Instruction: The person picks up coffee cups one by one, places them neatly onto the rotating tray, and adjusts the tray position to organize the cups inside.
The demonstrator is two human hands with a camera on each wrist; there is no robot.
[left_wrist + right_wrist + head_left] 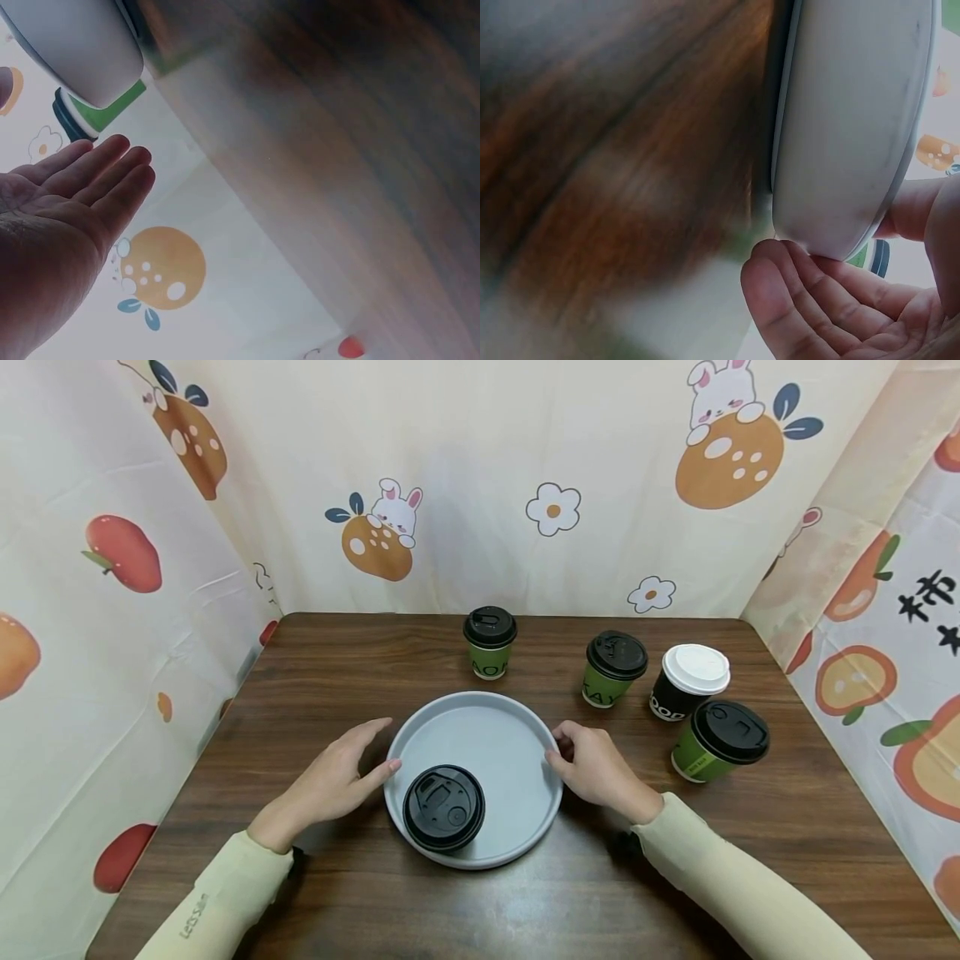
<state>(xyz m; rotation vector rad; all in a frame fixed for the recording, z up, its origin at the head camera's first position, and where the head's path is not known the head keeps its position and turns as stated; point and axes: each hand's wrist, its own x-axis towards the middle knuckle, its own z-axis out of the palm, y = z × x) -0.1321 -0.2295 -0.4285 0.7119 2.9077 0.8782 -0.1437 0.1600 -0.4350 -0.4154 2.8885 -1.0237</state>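
A round pale-grey tray (517,785) lies on the table, and a cup with a black lid (444,807) stands at its lower left, its body mostly hidden by the lid. At the tray's right rim my right hand (595,768) grips the edge, thumb over the rim and fingers against the outer side. The right wrist view shows those fingers (769,289) at the tray's wall (847,120). My left hand (335,779) is beside the left rim with its fingers extended. Its thumb tip is at the rim; the left wrist view shows the other fingers (112,176) apart from it.
One green cup with a black lid (490,643) stands behind the tray. On the right are two more green cups (613,668) (720,739) and a black cup with a white lid (686,681). A patterned curtain (480,485) borders the wooden table (360,660).
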